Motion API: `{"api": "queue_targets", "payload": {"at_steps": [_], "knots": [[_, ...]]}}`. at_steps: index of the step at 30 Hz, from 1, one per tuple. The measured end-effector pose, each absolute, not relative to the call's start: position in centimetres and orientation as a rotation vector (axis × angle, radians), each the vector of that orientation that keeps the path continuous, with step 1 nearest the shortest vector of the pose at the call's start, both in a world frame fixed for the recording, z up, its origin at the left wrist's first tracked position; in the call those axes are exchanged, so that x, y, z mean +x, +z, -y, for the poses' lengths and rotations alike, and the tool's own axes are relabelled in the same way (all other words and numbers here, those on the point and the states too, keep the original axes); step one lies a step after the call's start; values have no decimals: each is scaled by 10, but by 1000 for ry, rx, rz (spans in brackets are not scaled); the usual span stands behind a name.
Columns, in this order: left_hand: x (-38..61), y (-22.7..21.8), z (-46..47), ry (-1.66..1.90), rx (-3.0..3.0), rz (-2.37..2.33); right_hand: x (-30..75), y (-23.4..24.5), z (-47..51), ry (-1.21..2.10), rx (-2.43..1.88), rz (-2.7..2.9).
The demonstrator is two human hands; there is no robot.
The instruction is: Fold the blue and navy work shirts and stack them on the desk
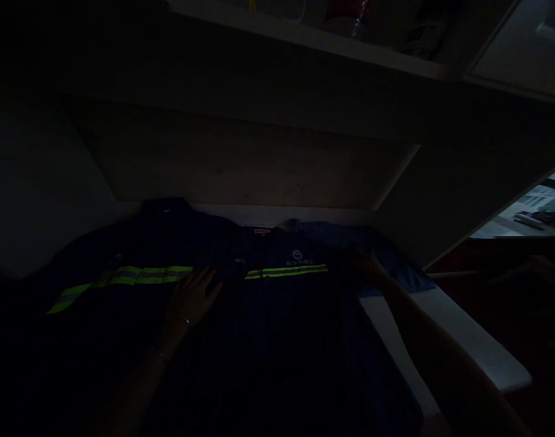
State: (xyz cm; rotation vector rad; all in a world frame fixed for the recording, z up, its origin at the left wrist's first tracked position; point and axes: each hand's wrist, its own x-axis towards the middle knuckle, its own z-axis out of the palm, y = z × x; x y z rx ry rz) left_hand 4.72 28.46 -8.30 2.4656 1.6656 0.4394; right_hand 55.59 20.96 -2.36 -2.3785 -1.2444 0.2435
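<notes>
A dark blue work jacket with yellow-green reflective stripes and a white gear logo lies spread flat on a white table. My left hand rests flat on the jacket's chest, fingers stretched out, with a thin bracelet at the wrist. Over at the jacket's right shoulder, my right hand touches the fabric near the sleeve; the scene is very dark and its fingers are hard to make out.
A wooden back panel rises behind the table under a shelf holding dim items. The table's right edge drops off to a dark area. A bright window patch shows at far right.
</notes>
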Motion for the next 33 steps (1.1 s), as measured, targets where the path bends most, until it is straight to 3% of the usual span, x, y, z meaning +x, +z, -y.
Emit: {"api": "queue_targets", "payload": {"at_steps": [8,12,15,24,29,33], "knots": [[47,-86,-287,445,2482,-1683,458,-7,-200,184,-2291,2014],[48,-83,-285,432,2449,-1698,435,8,-209,231,-2106,1863],[48,-82,-285,458,2448,-1683,445,4,-226,31,-2023,1666],[47,-86,-284,500,2465,-1660,445,-76,-226,-36,-2334,2116],[60,-68,-274,473,2504,-1718,425,-54,-212,-229,-2254,1987],[57,-41,-224,739,2435,-1676,415,-40,-151,-188,-1976,2047]]}}
